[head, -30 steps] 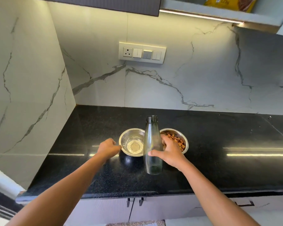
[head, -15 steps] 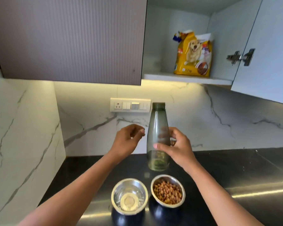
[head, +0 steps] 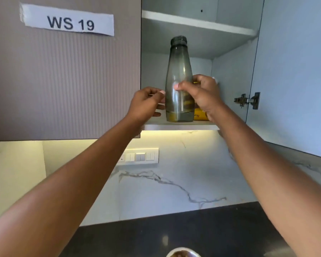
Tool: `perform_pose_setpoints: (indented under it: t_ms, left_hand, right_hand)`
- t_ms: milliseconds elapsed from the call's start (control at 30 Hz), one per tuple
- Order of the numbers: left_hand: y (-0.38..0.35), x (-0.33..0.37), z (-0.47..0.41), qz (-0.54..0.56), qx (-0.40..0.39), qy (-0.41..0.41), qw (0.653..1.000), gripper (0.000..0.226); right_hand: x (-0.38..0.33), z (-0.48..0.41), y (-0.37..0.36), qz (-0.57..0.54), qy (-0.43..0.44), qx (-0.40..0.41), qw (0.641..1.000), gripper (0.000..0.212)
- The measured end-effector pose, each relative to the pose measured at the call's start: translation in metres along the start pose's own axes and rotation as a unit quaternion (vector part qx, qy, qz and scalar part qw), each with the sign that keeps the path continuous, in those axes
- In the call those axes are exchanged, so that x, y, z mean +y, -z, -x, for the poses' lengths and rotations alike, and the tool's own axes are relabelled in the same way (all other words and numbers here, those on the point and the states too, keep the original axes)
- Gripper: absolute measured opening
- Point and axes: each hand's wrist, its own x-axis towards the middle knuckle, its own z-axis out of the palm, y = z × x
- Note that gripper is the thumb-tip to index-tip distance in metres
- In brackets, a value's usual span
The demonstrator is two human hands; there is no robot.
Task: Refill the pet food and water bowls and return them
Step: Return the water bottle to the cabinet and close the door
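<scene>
Smoky glass bottle [head: 179, 78], uncapped, upright at open cabinet's lower shelf [head: 180, 126]. Right hand [head: 205, 95] grasps it; left hand [head: 146, 104] fingertips touch it. Yellow pack [head: 199, 115] mostly hidden behind. Food bowl [head: 183, 253] cut off.

White paper strip label [head: 68, 20] taped on grey ribbed cabinet door [head: 63, 80], up-left of the left hand's fingers [head: 158, 98], reads "WS 19". Yellow packet's print unreadable.

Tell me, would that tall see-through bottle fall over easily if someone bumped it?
Probably yes. The bottle is tall with a narrow base, so a nudge near its neck could tip it. It looks empty, so likely light and easy to knock. Its smooth sides may be slippery; the right hand grips it.
</scene>
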Motion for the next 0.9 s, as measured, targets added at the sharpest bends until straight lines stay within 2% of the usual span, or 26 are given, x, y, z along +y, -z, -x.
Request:
perform_pose_setpoints:
  t_ms: [233, 400, 700, 900]
  left_hand:
    - [-0.027, -0.022, -0.058, -0.053, 0.027, 0.048, 0.997, 0.025]
    - [-0.046, -0.055, -0.071, -0.169, 0.059, 0.050, 0.982, 0.045]
    - [-0.050, -0.082, -0.087, -0.247, 0.005, 0.108, 0.963, 0.051]
    - [-0.053, -0.085, -0.089, -0.288, 0.016, 0.121, 0.950, 0.052]
  right_hand:
    - [0.041, -0.078, -0.017, 0.079, -0.008, -0.053, 0.995, 0.059]
    - [0.085, -0.105, -0.046, 0.120, -0.025, -0.085, 0.989, 0.061]
    - [0.129, -0.144, -0.086, 0.123, -0.029, -0.121, 0.985, 0.071]
    - [0.137, -0.145, -0.089, 0.125, -0.019, -0.117, 0.985, 0.075]
